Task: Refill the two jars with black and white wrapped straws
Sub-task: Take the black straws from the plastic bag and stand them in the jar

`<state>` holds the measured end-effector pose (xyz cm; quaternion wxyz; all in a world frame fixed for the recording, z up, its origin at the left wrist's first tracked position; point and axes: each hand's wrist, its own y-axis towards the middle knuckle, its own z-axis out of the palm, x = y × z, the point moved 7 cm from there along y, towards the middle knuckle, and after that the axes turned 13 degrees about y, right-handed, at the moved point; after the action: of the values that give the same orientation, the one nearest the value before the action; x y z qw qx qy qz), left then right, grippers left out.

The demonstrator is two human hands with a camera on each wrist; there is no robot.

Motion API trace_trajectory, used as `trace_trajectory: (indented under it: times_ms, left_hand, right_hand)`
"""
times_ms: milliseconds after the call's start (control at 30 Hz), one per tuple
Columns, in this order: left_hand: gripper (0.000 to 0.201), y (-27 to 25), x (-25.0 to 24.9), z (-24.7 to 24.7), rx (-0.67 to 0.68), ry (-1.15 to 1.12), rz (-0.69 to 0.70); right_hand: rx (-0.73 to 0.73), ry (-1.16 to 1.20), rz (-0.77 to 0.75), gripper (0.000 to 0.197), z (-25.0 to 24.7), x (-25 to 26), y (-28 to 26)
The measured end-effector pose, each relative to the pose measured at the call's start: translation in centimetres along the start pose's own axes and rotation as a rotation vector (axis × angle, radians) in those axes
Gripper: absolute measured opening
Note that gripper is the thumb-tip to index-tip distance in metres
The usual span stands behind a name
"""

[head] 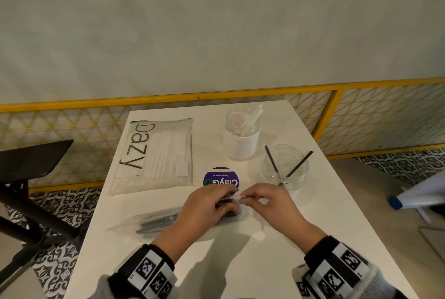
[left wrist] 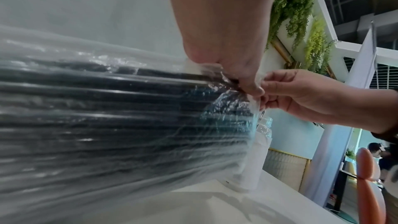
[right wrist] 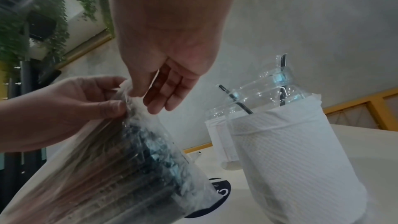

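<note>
A clear bag of black wrapped straws lies across the near part of the white table. My left hand grips the bag's right end, and my right hand pinches the plastic edge of the same end. In the left wrist view the black straws fill the bag up to that pinched mouth. The right wrist view shows thumb and forefinger on the film. A jar with two black straws stands right of the hands. Behind it, a jar holds a few white wrapped straws.
A flat "Dazy" bag of white wrapped straws lies at the table's back left. A round purple sticker sits just beyond my hands. A yellow lattice railing runs behind the table, and a dark chair stands to the left.
</note>
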<state>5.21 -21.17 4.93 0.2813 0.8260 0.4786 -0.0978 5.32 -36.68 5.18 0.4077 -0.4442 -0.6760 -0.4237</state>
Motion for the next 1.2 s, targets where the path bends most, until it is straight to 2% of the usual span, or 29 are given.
trace_trajectory:
  times_ms: [100, 433, 533, 767, 933, 967, 1033, 1067, 1133, 1200]
  left_hand:
    - [0.018, 0.0, -0.6, -0.3, -0.026, 0.021, 0.032]
    - [0.015, 0.1, -1.8, -0.5, -0.022, 0.042, 0.106]
    - [0.013, -0.6, -1.4, -0.5, 0.005, 0.140, 0.114]
    - [0.009, -6.1, 5.7, -3.4, 0.012, 0.274, -0.072]
    - [0.040, -8.3, 9.2, -6.9, -0.038, 0.307, -0.135]
    - [0.037, -8.6, 9.6, -7.4, -0.051, 0.293, -0.166]
    - [0.012, -8.9, 10.2, -8.1, -0.056, 0.245, -0.258]
    - [0.013, -9.0, 10.3, -8.1, -0.060, 0.216, -0.294]
    - [0.030, -8.9, 10.0, -7.6, -0.049, 0.162, -0.321]
    - [0.029, -8.3, 9.1, -7.2, -0.056, 0.120, -0.311]
  right_hand:
    - [-0.031, 0.025, -0.007, 0.023, -0.2, 0.3, 0.0]
    - [0.066, 0.009, -0.025, 0.006, -0.2, 0.3, -0.6]
    - [0.060, -0.061, -0.018, 0.020, -0.9, -0.2, -1.2]
    - [-0.145, -0.064, 0.169, 0.024, -6.3, -4.2, -3.3]
    - [-0.200, -0.134, 0.224, 0.019, -8.4, -5.7, -4.6]
    - [-0.210, -0.141, 0.234, 0.018, -8.6, -5.9, -4.8]
    - [-0.235, -0.142, 0.257, 0.016, -9.2, -6.4, -5.2]
    - [-0.246, -0.150, 0.264, 0.016, -9.4, -6.6, -5.3]
    - [-0.279, -0.266, 0.193, 0.016, -9.5, -6.0, -5.4]
    - [-0.318, -0.372, -0.015, 0.018, -8.5, -3.6, -5.3]
